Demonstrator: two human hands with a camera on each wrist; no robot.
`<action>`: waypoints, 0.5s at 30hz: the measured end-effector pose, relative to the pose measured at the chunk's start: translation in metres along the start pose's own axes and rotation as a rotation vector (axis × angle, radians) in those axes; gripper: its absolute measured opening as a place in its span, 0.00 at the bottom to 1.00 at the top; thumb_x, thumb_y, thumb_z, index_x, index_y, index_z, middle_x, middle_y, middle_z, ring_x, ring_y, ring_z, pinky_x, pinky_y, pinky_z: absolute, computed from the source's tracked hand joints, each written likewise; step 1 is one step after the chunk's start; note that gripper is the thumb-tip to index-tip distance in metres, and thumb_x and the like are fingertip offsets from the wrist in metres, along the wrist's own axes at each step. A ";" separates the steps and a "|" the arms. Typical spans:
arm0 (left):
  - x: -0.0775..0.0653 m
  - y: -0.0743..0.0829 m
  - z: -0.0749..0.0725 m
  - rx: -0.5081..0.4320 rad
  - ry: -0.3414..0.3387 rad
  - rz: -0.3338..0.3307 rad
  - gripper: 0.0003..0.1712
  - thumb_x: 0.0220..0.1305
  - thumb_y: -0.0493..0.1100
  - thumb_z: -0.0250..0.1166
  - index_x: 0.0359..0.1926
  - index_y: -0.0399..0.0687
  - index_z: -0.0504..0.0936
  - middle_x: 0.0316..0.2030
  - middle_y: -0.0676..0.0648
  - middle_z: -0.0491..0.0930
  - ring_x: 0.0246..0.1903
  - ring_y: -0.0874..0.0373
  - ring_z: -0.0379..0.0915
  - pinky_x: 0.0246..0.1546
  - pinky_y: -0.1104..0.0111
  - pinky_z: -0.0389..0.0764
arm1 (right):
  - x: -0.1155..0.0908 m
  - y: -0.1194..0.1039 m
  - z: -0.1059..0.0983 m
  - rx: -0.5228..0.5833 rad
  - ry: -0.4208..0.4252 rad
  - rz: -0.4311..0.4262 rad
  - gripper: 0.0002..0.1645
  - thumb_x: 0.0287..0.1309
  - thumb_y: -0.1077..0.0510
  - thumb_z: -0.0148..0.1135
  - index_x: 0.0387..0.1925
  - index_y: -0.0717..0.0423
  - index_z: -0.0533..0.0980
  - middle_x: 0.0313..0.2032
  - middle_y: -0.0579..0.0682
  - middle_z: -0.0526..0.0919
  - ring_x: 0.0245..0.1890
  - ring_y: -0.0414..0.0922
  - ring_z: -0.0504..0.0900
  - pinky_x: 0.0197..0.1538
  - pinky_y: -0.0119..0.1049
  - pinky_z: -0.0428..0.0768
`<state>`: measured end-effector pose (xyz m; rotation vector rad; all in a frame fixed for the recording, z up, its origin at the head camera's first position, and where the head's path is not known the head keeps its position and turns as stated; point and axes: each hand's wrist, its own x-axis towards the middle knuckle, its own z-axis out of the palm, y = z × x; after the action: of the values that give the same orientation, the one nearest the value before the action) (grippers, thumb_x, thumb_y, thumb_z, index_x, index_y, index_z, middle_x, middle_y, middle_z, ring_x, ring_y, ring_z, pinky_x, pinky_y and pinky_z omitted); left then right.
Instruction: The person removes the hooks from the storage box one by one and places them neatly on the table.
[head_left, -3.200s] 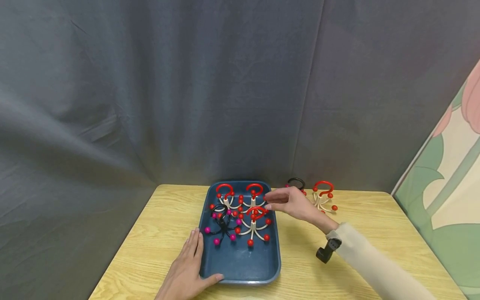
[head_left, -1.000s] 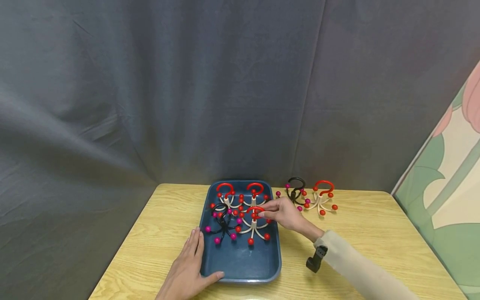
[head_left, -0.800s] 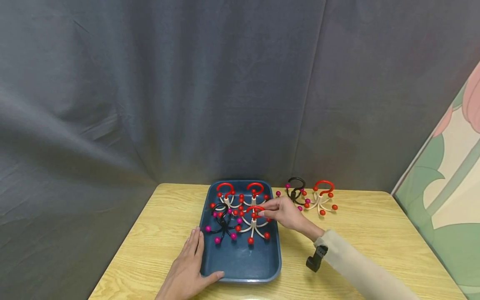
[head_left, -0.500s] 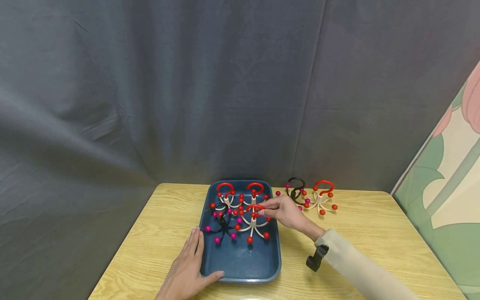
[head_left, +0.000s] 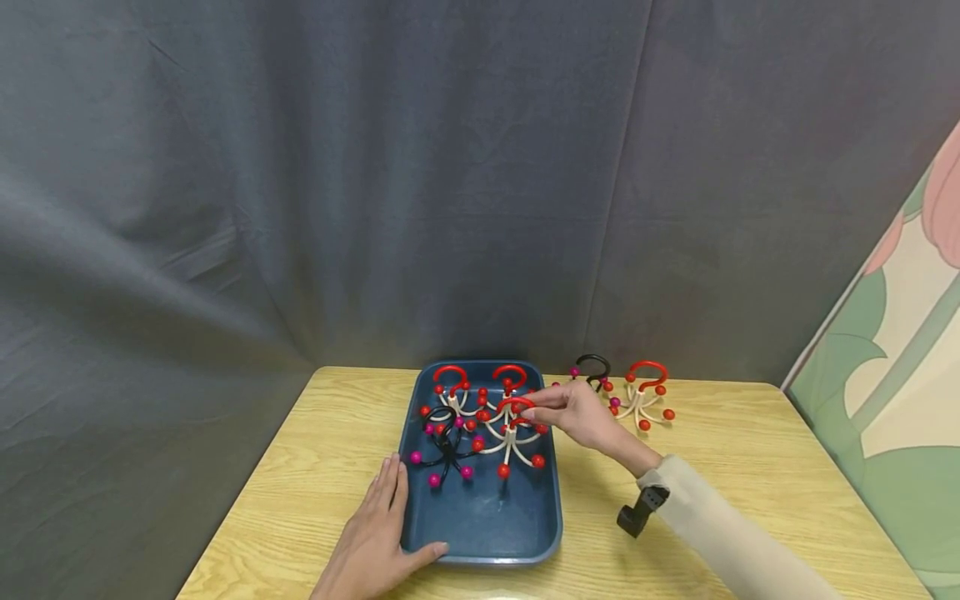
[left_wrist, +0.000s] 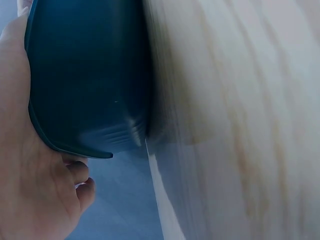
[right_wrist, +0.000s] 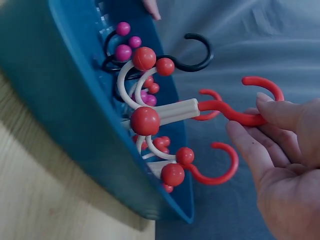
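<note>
My right hand (head_left: 588, 414) pinches the red hook of a white multi-arm hanger (head_left: 510, 437) with red ball tips, over the blue tray (head_left: 487, 525). In the right wrist view, thumb and fingers hold the bend of the red hook, with the white arms of the held hanger (right_wrist: 175, 111) spread over the tray. Behind it stand two more white hangers, a left one (head_left: 452, 402) and a right one (head_left: 509, 367). A black hanger (head_left: 447, 447) with pink balls stands at the left. Fingers straight, my left hand (head_left: 375, 533) lies along the tray's left rim, thumb at its near corner.
Outside the tray, a black hanger (head_left: 593, 357) is partly hidden behind my right hand. Beside it a white hanger (head_left: 640, 400) with a red hook stands on the wooden table (head_left: 720, 467). A grey curtain (head_left: 465, 183) hangs behind, with a floral panel (head_left: 892, 358) at the right.
My right hand came from above the tray's right edge onto the front white hanger's red hook. Over the last half second that hanger rose slightly and turned a little. My left hand stayed put.
</note>
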<state>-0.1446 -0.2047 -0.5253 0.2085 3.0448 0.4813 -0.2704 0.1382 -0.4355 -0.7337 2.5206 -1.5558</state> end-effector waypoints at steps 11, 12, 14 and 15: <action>0.000 -0.001 -0.002 0.000 0.017 0.016 0.79 0.50 0.92 0.56 0.84 0.41 0.47 0.86 0.40 0.40 0.86 0.43 0.37 0.83 0.46 0.57 | -0.007 -0.017 -0.021 0.008 0.057 0.014 0.18 0.59 0.54 0.78 0.50 0.54 0.89 0.41 0.53 0.94 0.38 0.44 0.93 0.32 0.29 0.79; 0.000 -0.001 -0.001 0.000 0.018 0.019 0.79 0.50 0.92 0.56 0.84 0.41 0.47 0.86 0.40 0.40 0.86 0.43 0.37 0.84 0.46 0.56 | -0.009 -0.018 -0.023 0.010 0.060 0.022 0.18 0.59 0.54 0.78 0.50 0.55 0.89 0.41 0.54 0.94 0.37 0.43 0.93 0.32 0.29 0.80; -0.001 -0.001 -0.001 -0.002 0.018 0.022 0.79 0.50 0.91 0.56 0.84 0.40 0.47 0.86 0.40 0.40 0.86 0.43 0.37 0.84 0.47 0.56 | -0.012 -0.021 -0.029 0.027 0.069 0.056 0.20 0.58 0.52 0.79 0.50 0.56 0.89 0.40 0.55 0.94 0.28 0.40 0.88 0.26 0.29 0.77; -0.001 -0.001 -0.001 -0.004 0.017 0.022 0.79 0.50 0.91 0.56 0.84 0.41 0.46 0.86 0.40 0.40 0.86 0.43 0.37 0.84 0.47 0.55 | -0.014 -0.021 -0.032 0.034 0.074 0.072 0.20 0.57 0.52 0.79 0.50 0.56 0.89 0.40 0.55 0.94 0.24 0.38 0.84 0.24 0.28 0.74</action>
<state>-0.1436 -0.2059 -0.5250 0.2391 3.0605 0.4935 -0.2608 0.1627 -0.4042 -0.5857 2.5344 -1.6268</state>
